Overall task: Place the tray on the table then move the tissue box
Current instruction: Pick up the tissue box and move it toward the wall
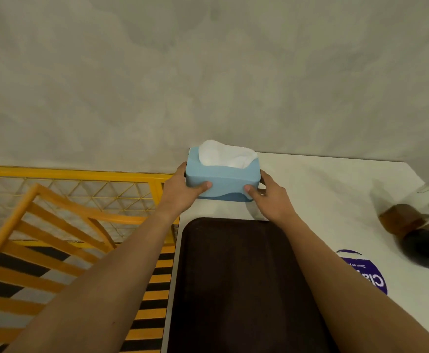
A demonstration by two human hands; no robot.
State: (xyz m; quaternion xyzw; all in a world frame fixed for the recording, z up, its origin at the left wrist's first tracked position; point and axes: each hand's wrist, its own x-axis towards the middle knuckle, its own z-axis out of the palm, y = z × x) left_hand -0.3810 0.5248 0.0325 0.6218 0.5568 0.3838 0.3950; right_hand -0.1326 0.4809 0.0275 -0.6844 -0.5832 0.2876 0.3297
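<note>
A light blue tissue box (223, 178) with a white tissue sticking out of its top is at the far left corner of the white table (335, 189). My left hand (182, 192) grips its left end and my right hand (269, 197) grips its right end, thumbs on the near face. Whether the box rests on the table or is slightly lifted I cannot tell. A dark brown tray (238, 284) lies flat on the table just in front of the box, between my forearms.
A grey wall rises right behind the table. An orange wooden chair (37, 240) and a yellow mesh fence (75, 184) stand to the left over a striped floor. A purple round sticker (363, 273) and a glass jar with dark contents (417, 225) are on the table's right.
</note>
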